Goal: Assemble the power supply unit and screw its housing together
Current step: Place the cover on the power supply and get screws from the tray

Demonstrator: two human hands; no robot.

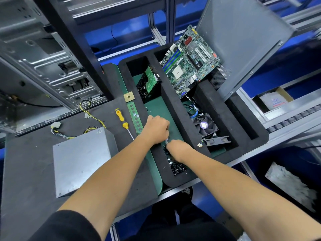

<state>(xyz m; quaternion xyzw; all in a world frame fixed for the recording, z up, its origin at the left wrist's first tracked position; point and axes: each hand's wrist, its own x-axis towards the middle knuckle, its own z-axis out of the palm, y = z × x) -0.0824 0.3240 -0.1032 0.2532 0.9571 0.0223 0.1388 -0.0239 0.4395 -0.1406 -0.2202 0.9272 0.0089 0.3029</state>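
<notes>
Now both my hands reach into the middle slot of the black foam tray (175, 108). My left hand (156, 130) hangs knuckles up over the slot's green floor, its fingers curled under; whether they pinch anything I cannot tell. My right hand (178, 150) dips into the heap of small dark screws (177, 166) at the near end of the slot, fingers bent down among them and hidden from me, so their hold is unclear too.

Well to the left, the power supply (81, 160) sits on the dark matte table (26, 171), a plain grey metal box with dull scuffed faces and sharp corners, its yellow and black cables (88, 117) trailing off the far side. Between box and tray lies a screwdriver (122, 120) with a yellow handle and thin steel shaft, just beside a long green memory stick (135, 117) on the tray's left edge. Further along that slot a boxy part with a green board (149, 82) leans against the foam wall. A motherboard (189, 60) stands tilted in the next slot, with a black fan (205, 125) below it. Open table lies in front of the box.
</notes>
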